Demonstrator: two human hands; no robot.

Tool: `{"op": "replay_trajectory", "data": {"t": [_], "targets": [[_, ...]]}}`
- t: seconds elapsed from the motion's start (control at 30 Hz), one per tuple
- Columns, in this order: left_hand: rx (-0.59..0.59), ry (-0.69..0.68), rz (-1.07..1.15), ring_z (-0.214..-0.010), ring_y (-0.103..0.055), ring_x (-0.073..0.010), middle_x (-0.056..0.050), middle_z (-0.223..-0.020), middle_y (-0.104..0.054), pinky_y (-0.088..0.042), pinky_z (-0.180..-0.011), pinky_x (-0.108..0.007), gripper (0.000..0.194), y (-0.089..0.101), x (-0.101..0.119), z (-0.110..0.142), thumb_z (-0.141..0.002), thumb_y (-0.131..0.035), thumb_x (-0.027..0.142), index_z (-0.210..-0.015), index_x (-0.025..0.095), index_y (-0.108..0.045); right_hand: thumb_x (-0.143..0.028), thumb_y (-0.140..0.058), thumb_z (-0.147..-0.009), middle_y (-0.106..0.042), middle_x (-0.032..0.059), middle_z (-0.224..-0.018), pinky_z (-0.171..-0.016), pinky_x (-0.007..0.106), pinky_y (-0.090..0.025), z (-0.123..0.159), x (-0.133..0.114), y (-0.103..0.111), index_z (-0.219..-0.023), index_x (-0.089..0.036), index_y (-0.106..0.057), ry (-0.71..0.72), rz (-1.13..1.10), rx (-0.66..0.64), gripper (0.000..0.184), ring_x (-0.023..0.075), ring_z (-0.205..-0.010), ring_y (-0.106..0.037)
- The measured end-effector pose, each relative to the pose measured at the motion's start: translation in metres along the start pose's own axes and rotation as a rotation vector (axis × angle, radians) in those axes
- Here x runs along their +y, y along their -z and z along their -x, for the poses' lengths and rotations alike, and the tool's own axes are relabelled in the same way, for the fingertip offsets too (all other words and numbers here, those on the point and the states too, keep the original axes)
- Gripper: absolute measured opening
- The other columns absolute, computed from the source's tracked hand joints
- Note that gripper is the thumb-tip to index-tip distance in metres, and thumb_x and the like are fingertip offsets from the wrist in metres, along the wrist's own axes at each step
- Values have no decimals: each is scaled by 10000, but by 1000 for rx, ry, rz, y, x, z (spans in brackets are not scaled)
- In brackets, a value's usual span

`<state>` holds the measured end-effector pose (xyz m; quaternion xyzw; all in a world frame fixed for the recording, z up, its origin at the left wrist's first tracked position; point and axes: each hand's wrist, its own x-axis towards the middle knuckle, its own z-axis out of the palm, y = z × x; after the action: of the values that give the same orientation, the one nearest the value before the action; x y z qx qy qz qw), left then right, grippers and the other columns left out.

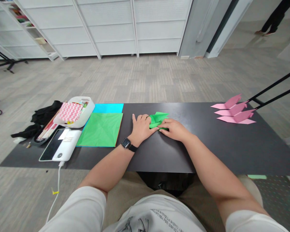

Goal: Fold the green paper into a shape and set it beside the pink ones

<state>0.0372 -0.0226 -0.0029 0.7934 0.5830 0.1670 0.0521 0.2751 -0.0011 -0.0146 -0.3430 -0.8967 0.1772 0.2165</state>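
A piece of green origami paper (159,119), folded into several layers, lies on the dark table between my hands. My left hand (141,127) holds its left side, with the thumb along the near edge and the little finger out on the tabletop. From the right, my right hand (175,129) closes on the near right edge, its fingertips meeting my left thumb. Parts of the folded paper are hidden under my fingers. To the left, a stack of square sheets has a creased green sheet (101,129) on top and a blue sheet (108,108) showing behind it.
Three pink folded paper birds (235,112) stand in a row on the right of the table (207,154). At the left are a white basket (87,112), a phone (52,145), a white power bank (67,146) with a cable, and black cloth (47,112). A person's legs (275,19) show far right.
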Motion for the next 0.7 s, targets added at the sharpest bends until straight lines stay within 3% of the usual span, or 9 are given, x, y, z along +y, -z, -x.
{"op": "replay_trajectory", "data": {"t": [0.1,0.33,0.53,0.7], "targets": [[16,-25,45,-1381,-566,-392,-108,-1443,-669,-129,-1311,-829,346,5,-7,0,-907,-842,567,-994,246,-743,-274,-696,-1004,-748,97,-1072,-1011,459,-557,1,7,-1,-1155,-274,-865,-31,37,0,227,273,-1057,-688],[-1,-158,184,-1448,-559,-317,-42,-1503,-656,-181,-1345,-745,183,14,-18,-1,-917,-870,372,-1063,309,-778,-296,-686,-1002,-754,98,-1134,-1046,495,-536,8,33,10,-1129,-275,-864,-107,90,62,220,283,-1085,-693],[47,-216,272,-1484,-555,-288,-60,-1546,-620,-230,-1354,-682,189,21,-10,1,-962,-806,344,-1143,307,-764,-299,-669,-1006,-764,85,-1157,-1065,493,-521,8,33,10,-1106,-277,-855,-145,125,69,212,290,-1117,-699],[83,-221,292,-1488,-557,-287,-65,-1540,-621,-247,-1355,-663,41,26,-8,1,-960,-783,284,-990,264,-763,-298,-659,-1008,-774,86,-1166,-1043,479,-526,8,34,11,-1110,-281,-857,-188,162,76,223,291,-1116,-701]]}}
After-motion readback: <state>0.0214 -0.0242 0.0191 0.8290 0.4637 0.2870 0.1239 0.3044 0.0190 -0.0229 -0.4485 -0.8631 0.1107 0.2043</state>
